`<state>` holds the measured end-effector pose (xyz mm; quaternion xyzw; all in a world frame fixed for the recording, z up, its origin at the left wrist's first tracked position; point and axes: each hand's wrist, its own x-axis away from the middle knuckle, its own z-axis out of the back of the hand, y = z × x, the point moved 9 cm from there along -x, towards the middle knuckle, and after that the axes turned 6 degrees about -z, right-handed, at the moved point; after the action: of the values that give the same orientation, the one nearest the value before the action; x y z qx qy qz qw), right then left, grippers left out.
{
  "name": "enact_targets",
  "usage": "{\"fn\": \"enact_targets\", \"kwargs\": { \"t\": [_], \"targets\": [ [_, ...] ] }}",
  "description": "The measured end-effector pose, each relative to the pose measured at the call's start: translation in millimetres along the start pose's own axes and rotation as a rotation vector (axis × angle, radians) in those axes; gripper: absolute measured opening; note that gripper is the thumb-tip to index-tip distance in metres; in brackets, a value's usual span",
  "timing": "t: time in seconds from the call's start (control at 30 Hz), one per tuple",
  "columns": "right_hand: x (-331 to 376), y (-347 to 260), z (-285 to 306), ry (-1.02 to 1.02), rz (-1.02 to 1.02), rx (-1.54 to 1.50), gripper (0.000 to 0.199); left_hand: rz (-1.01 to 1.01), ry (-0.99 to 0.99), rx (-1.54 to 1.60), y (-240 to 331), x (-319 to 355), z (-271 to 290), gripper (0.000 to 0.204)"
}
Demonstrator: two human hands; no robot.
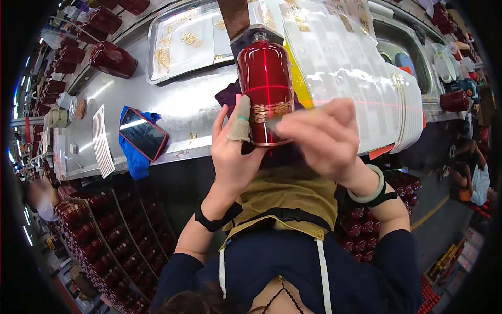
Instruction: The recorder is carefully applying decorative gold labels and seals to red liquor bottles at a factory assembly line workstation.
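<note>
A glossy red glass bottle (264, 73) lies with its neck away from me, seated against a metal holder (256, 32). Gold raised characters (269, 111) run across its lower part, and a red laser cross falls on the glass. My left hand (234, 149) grips the bottle's left side near the base; a cloth finger cover (240, 123) sits on one finger. Close to the gold characters, at the bottle's lower right, is my right hand (324, 136). Motion smears its bent fingers, so whether they pinch anything cannot be made out. A dark purple cloth (227, 98) lies under the bottle.
On the left, a metal tray (151, 63) holds gold pieces, and a phone (144, 135) rests on a blue cloth (137, 166). Clear plastic sheets (340, 78) and stacked white trays (410, 112) cover the right. A sink (426, 63) lies beyond. Racked red bottles (99, 225) stand below left.
</note>
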<state>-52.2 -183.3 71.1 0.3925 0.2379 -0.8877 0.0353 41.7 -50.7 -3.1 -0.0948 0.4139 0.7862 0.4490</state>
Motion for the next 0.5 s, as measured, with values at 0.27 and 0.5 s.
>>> {"fn": "enact_targets", "kwargs": {
  "t": [0.27, 0.5],
  "targets": [
    [-5, -3, -3, -0.021, 0.070, 0.151, 0.029, 0.349, -0.005, 0.302, -20, 3, -16, 0.103],
    [-11, -23, -11, -0.166, 0.139, 0.064, 0.036, 0.081, 0.044, 0.175, 2, -1, -4, 0.095]
  ]
}}
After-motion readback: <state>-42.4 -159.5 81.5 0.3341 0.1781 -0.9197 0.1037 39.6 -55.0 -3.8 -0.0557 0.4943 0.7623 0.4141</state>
